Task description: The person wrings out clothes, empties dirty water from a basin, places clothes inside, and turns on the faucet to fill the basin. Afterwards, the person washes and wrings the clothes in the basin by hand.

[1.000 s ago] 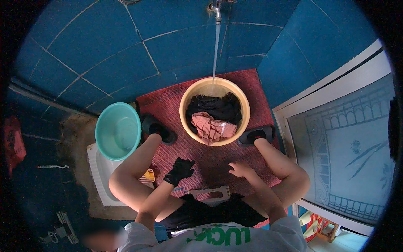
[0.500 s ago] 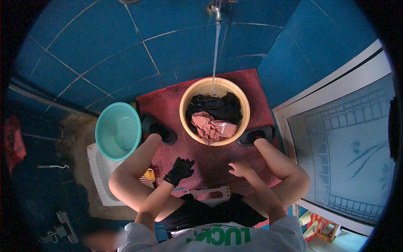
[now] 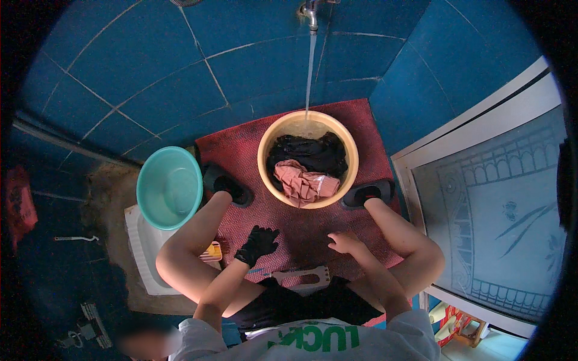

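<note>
My left hand (image 3: 257, 245) wears a black glove and hangs over the red mat with nothing in it, fingers partly spread. My right hand (image 3: 345, 243) is bare and loosely bent, holding nothing, with a gap between finger and thumb. Beyond both hands stands a yellowish round basin (image 3: 264, 157). Inside it lie black clothing (image 3: 310, 153) and, on the near side, a pink garment (image 3: 299, 182). Water from a wall tap (image 3: 312, 24) runs in a thin stream into the basin's far side. Neither hand touches the basin.
A turquoise basin (image 3: 198, 198) stands left, by a white squat toilet (image 3: 141, 234). The red mat (image 3: 241, 135) lies under my slippered feet. Between my legs is a pale plastic stool (image 3: 301, 278). Blue tiled walls rise ahead; a frosted glass door (image 3: 494, 198) is right.
</note>
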{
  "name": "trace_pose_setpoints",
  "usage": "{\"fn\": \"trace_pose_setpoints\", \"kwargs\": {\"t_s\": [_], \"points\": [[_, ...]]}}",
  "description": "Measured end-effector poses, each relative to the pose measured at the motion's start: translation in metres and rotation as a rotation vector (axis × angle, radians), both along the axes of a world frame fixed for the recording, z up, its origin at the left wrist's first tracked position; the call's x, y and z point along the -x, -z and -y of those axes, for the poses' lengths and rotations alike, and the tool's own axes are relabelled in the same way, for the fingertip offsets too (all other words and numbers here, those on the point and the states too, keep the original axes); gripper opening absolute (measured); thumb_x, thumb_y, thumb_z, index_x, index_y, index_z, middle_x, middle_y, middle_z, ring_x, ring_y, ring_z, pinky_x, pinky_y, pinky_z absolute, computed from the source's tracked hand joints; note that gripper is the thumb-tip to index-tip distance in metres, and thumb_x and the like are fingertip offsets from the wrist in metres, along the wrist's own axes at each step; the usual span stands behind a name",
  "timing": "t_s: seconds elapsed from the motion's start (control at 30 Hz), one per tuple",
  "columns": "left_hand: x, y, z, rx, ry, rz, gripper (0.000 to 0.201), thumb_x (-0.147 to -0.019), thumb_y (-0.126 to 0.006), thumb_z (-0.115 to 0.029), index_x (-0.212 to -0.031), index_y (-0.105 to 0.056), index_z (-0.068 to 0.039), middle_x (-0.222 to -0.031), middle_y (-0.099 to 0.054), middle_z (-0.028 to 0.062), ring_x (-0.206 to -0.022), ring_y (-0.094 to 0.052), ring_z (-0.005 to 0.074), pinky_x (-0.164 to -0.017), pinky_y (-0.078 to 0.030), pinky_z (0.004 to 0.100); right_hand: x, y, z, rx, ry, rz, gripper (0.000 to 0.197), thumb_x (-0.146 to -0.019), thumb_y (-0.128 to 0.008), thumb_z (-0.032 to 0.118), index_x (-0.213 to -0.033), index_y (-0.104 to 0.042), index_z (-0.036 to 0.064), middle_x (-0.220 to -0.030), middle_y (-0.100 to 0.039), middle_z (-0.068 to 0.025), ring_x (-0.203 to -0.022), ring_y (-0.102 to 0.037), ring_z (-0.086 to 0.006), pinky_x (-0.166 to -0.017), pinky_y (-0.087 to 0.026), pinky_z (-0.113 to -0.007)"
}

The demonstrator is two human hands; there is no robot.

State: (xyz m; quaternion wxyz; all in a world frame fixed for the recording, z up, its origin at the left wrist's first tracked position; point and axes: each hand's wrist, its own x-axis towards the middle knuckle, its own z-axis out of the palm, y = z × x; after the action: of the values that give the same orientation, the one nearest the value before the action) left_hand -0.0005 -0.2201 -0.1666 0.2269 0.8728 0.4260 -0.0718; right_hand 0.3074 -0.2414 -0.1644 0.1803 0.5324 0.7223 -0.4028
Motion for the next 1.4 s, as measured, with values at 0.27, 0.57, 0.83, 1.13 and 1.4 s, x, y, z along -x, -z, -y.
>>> {"fn": "trace_pose_setpoints", "kwargs": {"t_s": [0.27, 0.57, 0.83, 1.13, 1.4], "points": [[0.001, 0.002, 0.001, -0.039, 0.007, 0.022, 0.047, -0.067, -0.054, -0.034, -0.108, -0.050, -0.012, -0.088, -0.057, 0.0124, -0.080, -0.054, 0.0280, -0.077, -0.034, 0.0449, -0.001, 0.001, 0.001, -0.041, 0.009, -0.059, 0.044, -0.075, -0.050, 0.035, -0.110, -0.048, 0.0092, -0.103, -0.054, -0.0143, -0.094, -0.052, -0.0302, -0.080, -0.040, -0.042], [0.000, -0.002, 0.000, -0.013, 0.006, -0.005, 0.047, -0.068, -0.052, -0.034, -0.109, -0.049, -0.012, -0.090, -0.057, 0.0123, -0.082, -0.054, 0.0276, -0.076, -0.034, 0.0439, -0.002, 0.006, 0.002, -0.069, -0.002, -0.028, 0.044, -0.074, -0.050, 0.036, -0.109, -0.048, 0.0093, -0.104, -0.054, -0.0141, -0.094, -0.052, -0.0299, -0.080, -0.040, -0.041], [-0.001, -0.004, -0.001, 0.026, -0.010, -0.006, 0.046, -0.068, -0.053, -0.034, -0.109, -0.049, -0.012, -0.089, -0.057, 0.0123, -0.082, -0.054, 0.0279, -0.076, -0.033, 0.0440, -0.001, 0.002, 0.001, -0.044, -0.005, -0.013, 0.046, -0.075, -0.050, 0.034, -0.112, -0.046, 0.0087, -0.106, -0.053, -0.0142, -0.096, -0.051, -0.0302, -0.082, -0.039, -0.040], [0.000, 0.006, -0.002, -0.020, 0.016, 0.032, 0.046, -0.070, -0.051, -0.035, -0.109, -0.049, -0.012, -0.095, -0.056, 0.0136, -0.083, -0.053, 0.0291, -0.077, -0.033, 0.0452, -0.019, 0.008, -0.010, -0.043, 0.154, -0.266, 0.046, -0.077, -0.052, 0.029, -0.114, -0.043, 0.0040, -0.111, -0.049, -0.0174, -0.102, -0.047, -0.0308, -0.085, -0.038, -0.038], [-0.004, -0.011, -0.005, -0.011, 0.011, 0.023, 0.047, -0.070, -0.049, -0.037, -0.110, -0.048, -0.011, -0.097, -0.055, 0.0141, -0.085, -0.053, 0.0287, -0.078, -0.034, 0.0456, -0.032, -0.128, -0.151, -0.526, 0.292, -0.342, 0.056, -0.076, -0.052, 0.018, -0.124, -0.027, 0.0034, -0.104, -0.050, -0.0184, -0.092, -0.052, -0.0276, -0.076, -0.042, -0.034]]}}
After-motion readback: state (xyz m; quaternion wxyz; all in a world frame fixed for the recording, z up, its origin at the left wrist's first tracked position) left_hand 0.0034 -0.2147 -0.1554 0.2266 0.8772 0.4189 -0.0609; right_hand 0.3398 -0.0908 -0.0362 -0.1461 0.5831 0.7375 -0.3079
